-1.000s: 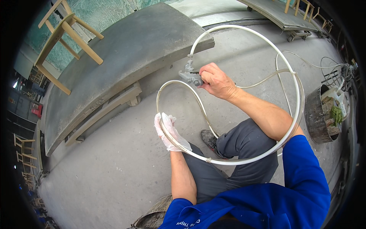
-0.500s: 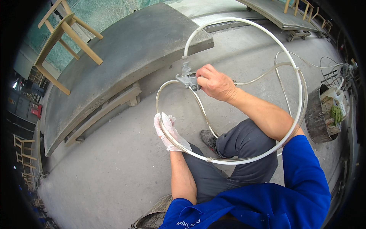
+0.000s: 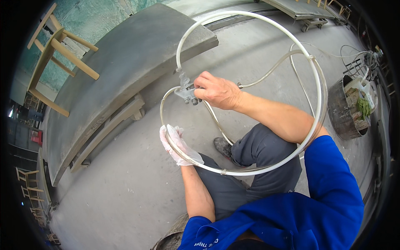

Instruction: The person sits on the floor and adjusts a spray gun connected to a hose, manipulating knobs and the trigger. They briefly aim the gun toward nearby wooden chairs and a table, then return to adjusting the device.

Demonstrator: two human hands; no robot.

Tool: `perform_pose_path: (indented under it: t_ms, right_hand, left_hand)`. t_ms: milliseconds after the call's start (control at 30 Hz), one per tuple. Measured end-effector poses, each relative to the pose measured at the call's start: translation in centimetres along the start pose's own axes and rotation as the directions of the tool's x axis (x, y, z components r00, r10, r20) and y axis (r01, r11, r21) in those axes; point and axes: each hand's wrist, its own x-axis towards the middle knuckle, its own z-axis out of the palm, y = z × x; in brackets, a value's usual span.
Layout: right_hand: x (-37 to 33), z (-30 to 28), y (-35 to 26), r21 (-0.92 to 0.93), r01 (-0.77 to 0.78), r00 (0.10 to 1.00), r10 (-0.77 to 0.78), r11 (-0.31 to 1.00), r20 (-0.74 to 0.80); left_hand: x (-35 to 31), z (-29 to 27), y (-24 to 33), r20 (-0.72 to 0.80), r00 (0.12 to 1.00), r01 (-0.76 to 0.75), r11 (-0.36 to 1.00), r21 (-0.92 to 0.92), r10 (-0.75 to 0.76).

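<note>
A grey metal spray gun [image 3: 183, 92] is gripped in my bare right hand [image 3: 216, 91], whose fingers wrap round it and hide part of it. From the gun a white hose [image 3: 246, 13] arcs up and around in a wide loop, bound to a clear hose [image 3: 163, 106] with ties. My left hand [image 3: 177, 146], in a thin whitish glove, curls round the loop's lower left side, above my thigh. A further clear hose [image 3: 271, 73] with a metal fitting runs off to the right behind my right hand.
A wooden chair [image 3: 58, 58] stands on a large grey platform [image 3: 137, 54] at the left. To the right is a dirty round bin [image 3: 343, 110] filled with waste. Another platform [image 3: 298, 9] on wheels is at the far right. Hoses trail over the grey floor [image 3: 112, 191].
The view has shifted a little. Both hands, the spray gun and the hose loop appear slightly further left and the grips look the same.
</note>
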Motion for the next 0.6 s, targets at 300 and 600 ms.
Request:
perform_pose_path:
  t_ms: [300, 600]
  right_hand:
    - [-0.9, 0.8, 1.0, 0.212, -0.125, 0.990, 0.137, 0.969, -0.042]
    - [-1.1, 0.2, 3.4, 0.670, -0.718, 0.523, 0.781, 0.188, 0.341]
  left_hand:
    - [0.0, -0.1, 0.1, 0.027, 1.000, -0.001, 1.000, 0.002, 0.001]
    - [-1.4, 2.2, 2.6, -0.043, 0.985, -0.160, 0.971, 0.177, 0.170]
